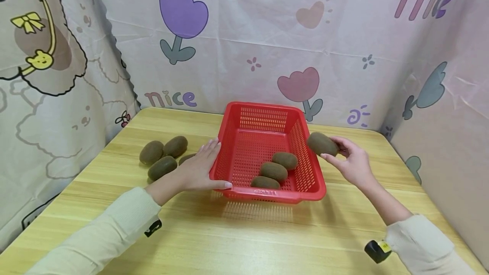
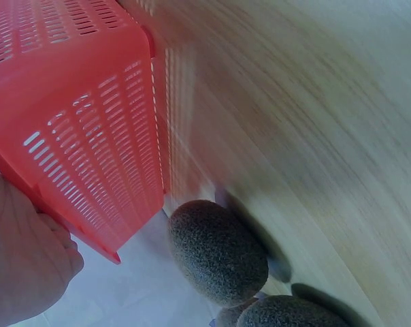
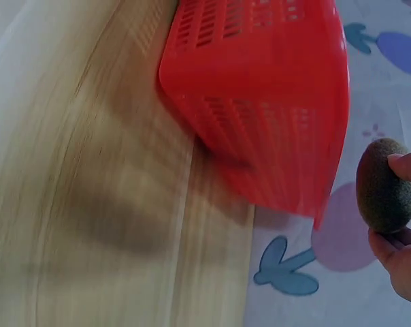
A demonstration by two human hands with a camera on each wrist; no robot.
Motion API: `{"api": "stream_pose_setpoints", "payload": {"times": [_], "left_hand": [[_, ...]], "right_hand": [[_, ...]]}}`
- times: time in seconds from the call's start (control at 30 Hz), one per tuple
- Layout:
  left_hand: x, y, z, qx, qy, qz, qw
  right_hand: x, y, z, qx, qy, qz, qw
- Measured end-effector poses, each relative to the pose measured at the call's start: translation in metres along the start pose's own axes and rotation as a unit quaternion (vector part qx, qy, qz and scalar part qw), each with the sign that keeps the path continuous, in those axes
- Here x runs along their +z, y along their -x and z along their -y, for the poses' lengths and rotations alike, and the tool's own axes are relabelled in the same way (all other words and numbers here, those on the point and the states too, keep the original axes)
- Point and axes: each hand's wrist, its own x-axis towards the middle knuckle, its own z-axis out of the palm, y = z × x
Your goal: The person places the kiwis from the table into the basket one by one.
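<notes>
A red slotted basket point(image 1: 234, 116) stands on the wooden table with three brown kiwis point(image 1: 273, 171) inside. My left hand point(image 1: 201, 169) lies flat against the basket's left wall, fingers straight, thumb along the front corner. My right hand point(image 1: 349, 158) holds another kiwi point(image 1: 322, 144) by the fingertips just outside the basket's right rim, above the table. The right wrist view shows that kiwi point(image 3: 386, 185) pinched beside the basket point(image 3: 260, 102). In the left wrist view the basket wall point(image 2: 76, 122) fills the left, my palm point(image 2: 22, 259) against it.
Several more kiwis point(image 1: 163, 156) lie on the table left of my left hand, also close in the left wrist view as a kiwi point(image 2: 218, 251). Patterned cloth walls point(image 1: 267, 33) enclose the table on three sides. Bare tabletop point(image 1: 244, 241) lies in front.
</notes>
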Motion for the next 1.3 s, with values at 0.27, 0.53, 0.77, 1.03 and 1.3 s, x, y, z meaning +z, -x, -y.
{"api": "stream_pose_setpoints", "payload": {"times": [0.27,0.53,0.77,1.03,1.3], "left_hand": [[0.0,0.0,0.0,-0.001,0.001,0.001,1.0],[0.001,-0.001,0.0,0.001,-0.003,-0.001,1.0],[0.001,-0.001,0.001,-0.001,-0.003,-0.003,1.0],[0.002,-0.001,0.001,-0.003,0.0,-0.002,1.0],[0.003,-0.001,0.001,-0.003,0.002,-0.002,1.0]], "right_hand": [[0.011,-0.002,0.017,-0.028,-0.002,0.039,0.999],[0.027,-0.002,0.028,-0.046,0.002,0.113,0.993],[0.046,-0.005,0.041,-0.086,0.016,0.154,0.984],[0.071,-0.005,0.054,-0.116,0.019,0.222,0.968],[0.099,-0.012,0.068,-0.172,0.043,0.288,0.941]]}}
